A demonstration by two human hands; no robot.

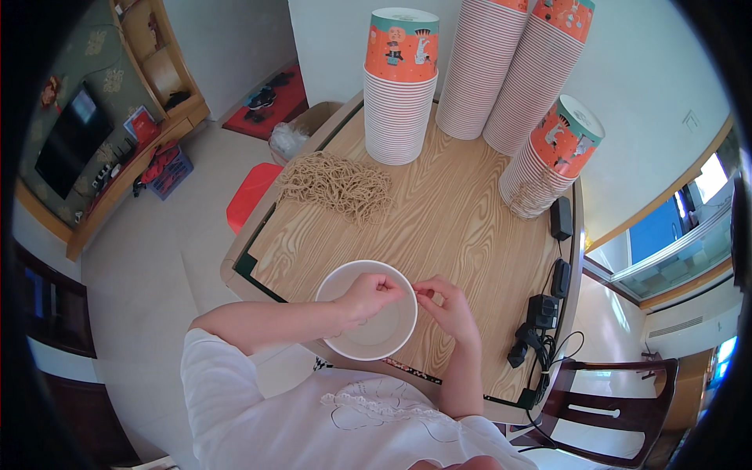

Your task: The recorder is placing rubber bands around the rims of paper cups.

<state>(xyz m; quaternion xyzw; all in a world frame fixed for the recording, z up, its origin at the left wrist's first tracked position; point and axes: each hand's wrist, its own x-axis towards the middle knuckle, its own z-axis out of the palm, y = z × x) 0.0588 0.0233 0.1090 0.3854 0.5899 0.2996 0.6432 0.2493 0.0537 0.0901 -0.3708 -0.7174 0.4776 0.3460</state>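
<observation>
A white paper bucket (374,345) stands at the table's near edge with its open mouth up. My left hand (371,298) reaches across the mouth from the left, its fingers pinched together close to the right rim. Just outside that rim, my right hand (445,304) has thumb and forefinger pinched at the bucket's edge. Whatever either pinch holds is too small to make out. Farther back on the left lies a loose, tangled heap of brown twine (337,188).
Tall stacks of nested paper buckets (398,117) stand along the back. A shorter stack (540,168) at the right has twine round its lower part. Black adapters and cables (540,313) line the right edge. A red stool (252,197) and dark chair (619,407) flank the table (462,227).
</observation>
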